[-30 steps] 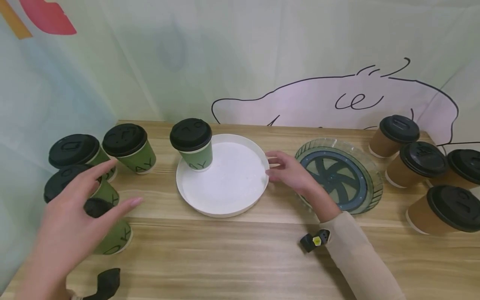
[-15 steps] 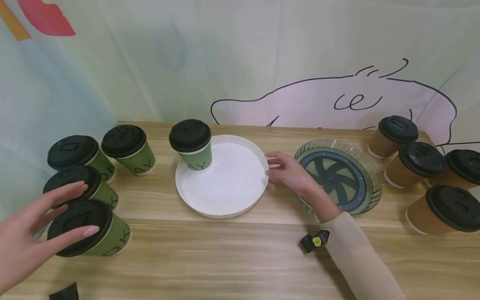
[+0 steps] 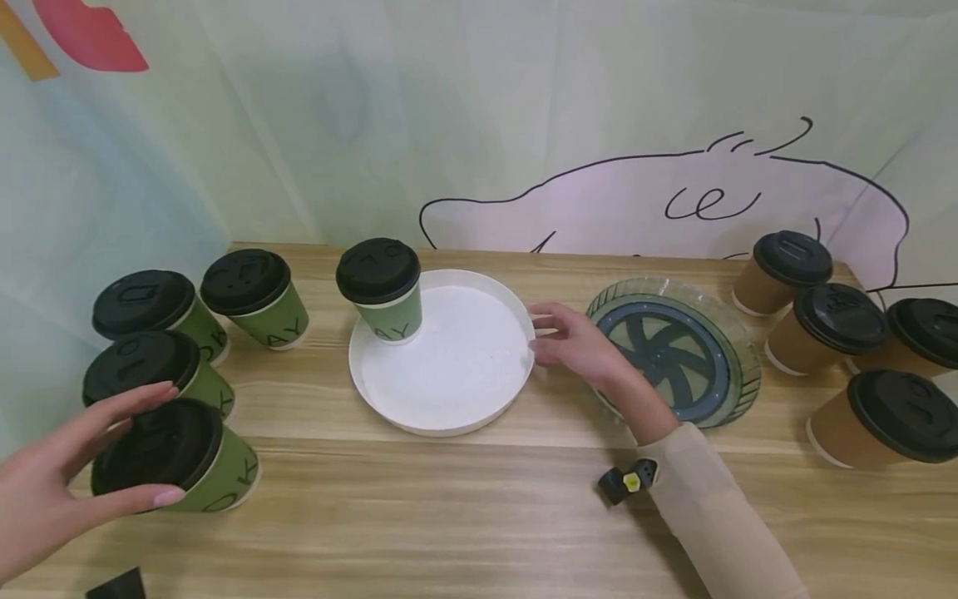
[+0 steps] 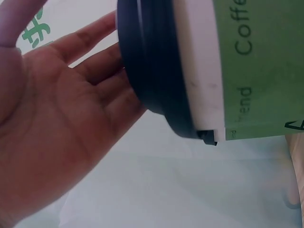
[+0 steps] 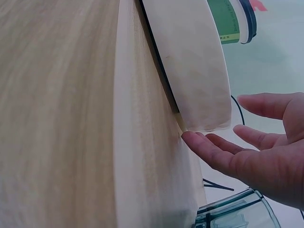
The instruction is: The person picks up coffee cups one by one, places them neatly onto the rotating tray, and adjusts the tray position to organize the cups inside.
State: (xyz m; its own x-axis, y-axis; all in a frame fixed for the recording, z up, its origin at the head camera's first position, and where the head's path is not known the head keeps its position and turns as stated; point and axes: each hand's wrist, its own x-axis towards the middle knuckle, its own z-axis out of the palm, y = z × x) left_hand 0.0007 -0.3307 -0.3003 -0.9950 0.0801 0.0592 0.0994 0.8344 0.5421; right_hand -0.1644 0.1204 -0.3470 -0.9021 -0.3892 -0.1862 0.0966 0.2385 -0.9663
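Note:
At the left edge of the head view, my left hand (image 3: 67,482) reaches over the nearest green coffee cup (image 3: 232,474), thumb and fingers spread on either side of its black lid (image 4: 147,61). In the left wrist view the fingers pass behind that lid and the palm stands off from it. My right hand (image 3: 580,345) has its fingertips at the right rim of a round white tray (image 3: 449,391), fingers loosely extended. On the tray's left part stands another green lidded cup (image 3: 392,316). The right wrist view has the fingers (image 5: 209,149) right at the tray's side.
More green lidded cups (image 3: 269,320) stand at the left, close together. A ribbed clear glass dish (image 3: 748,366) with a blue pattern lies right of the tray, beside my right forearm. Several brown lidded cups (image 3: 804,333) stand at the far right. A printed cloth backs the wooden table (image 3: 479,516).
My left hand has moved left and down from above the green cups to around the nearest one's lid. My right hand, the tray and the cup on it have stayed put.

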